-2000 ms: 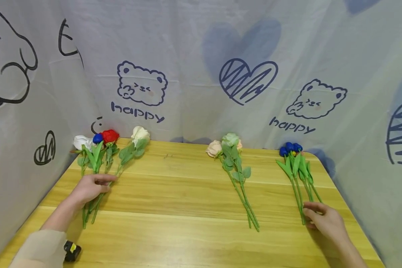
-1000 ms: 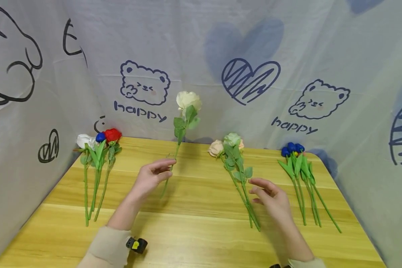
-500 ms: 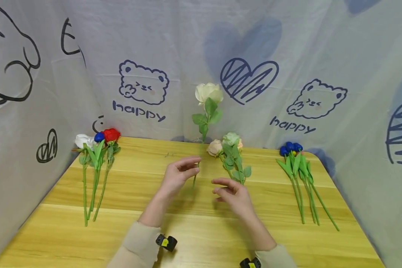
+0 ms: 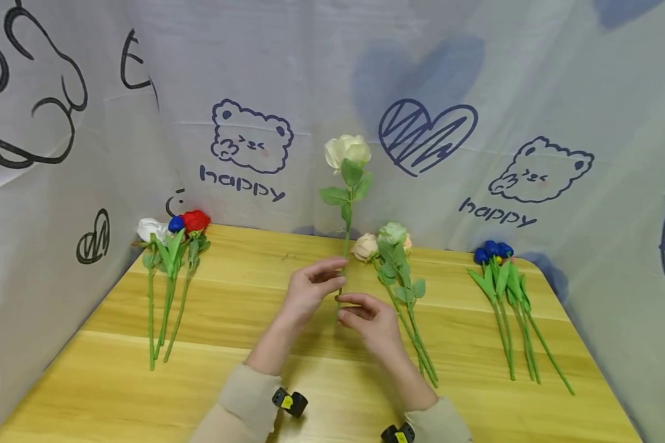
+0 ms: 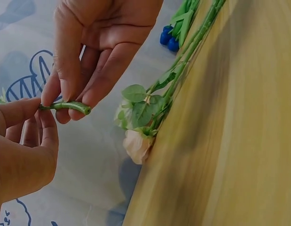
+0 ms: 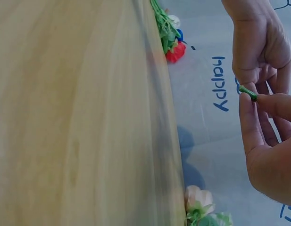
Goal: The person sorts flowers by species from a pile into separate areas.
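A cream-white rose point(image 4: 348, 151) stands upright in front of the curtain, its green stem pinched by both hands. My left hand point(image 4: 309, 290) holds the stem between thumb and fingers below the leaves. Just beneath it, my right hand point(image 4: 372, 321) pinches the stem near its lower end. In the left wrist view the cut stem end point(image 5: 79, 107) sticks out past the right hand's fingertips. The right wrist view shows a short piece of stem point(image 6: 248, 92) at the fingertips of both hands.
Right of the hands lie a pale green rose point(image 4: 392, 232) and peach roses point(image 4: 366, 247) with crossing stems. Blue tulips point(image 4: 493, 250) lie at the table's right. At left are a white rose point(image 4: 152, 229), a blue tulip point(image 4: 176, 224) and a red rose point(image 4: 196, 220). Curtains point(image 4: 321, 74) enclose the table point(image 4: 244, 375).
My left hand has lifted the cream-white rose from the left group and carried it right to the middle. My right hand has come left from the tulips and now pinches the stem too.
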The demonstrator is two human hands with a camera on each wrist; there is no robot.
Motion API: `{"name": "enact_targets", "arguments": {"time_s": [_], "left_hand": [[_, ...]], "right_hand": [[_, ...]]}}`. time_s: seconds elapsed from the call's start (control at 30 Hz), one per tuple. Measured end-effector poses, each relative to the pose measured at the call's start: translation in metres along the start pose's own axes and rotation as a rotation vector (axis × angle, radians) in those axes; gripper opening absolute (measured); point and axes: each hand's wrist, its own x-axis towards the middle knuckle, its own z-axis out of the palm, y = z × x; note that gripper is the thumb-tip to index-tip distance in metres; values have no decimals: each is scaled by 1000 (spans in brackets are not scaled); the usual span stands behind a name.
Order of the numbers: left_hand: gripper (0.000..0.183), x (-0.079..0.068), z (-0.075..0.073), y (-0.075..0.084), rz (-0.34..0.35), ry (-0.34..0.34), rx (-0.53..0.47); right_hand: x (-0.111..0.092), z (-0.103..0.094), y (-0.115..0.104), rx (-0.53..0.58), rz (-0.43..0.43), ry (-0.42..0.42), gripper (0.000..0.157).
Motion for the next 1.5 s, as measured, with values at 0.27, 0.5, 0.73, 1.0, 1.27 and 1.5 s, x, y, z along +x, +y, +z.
{"name": "enact_targets", "arguments": {"time_s": [0.27,0.5,0.73,1.0,1.27,1.5], "left_hand": [[33,-2,3,-8,-20,7,-7],[33,-2,5,-8,-19,12,-6],[35,-3,7,-8,12,-2,8],[33,-6,5,-4,17,-33,-2],[33,-8,-21,7,53,-23,119],[32,-11,-66,10,124,40,341]], "right_hand": [[-2,-4,4,0,6,-3,26],[-2,-7,3,-17,-10,-3,27],[-1,-8,0,-62,0,32,28],[-5,-13,-7,-85,9,65,29],[-14,-32,-12,-130,36,75,31],[-26,-63,-10,-181,80,70,31]]}}
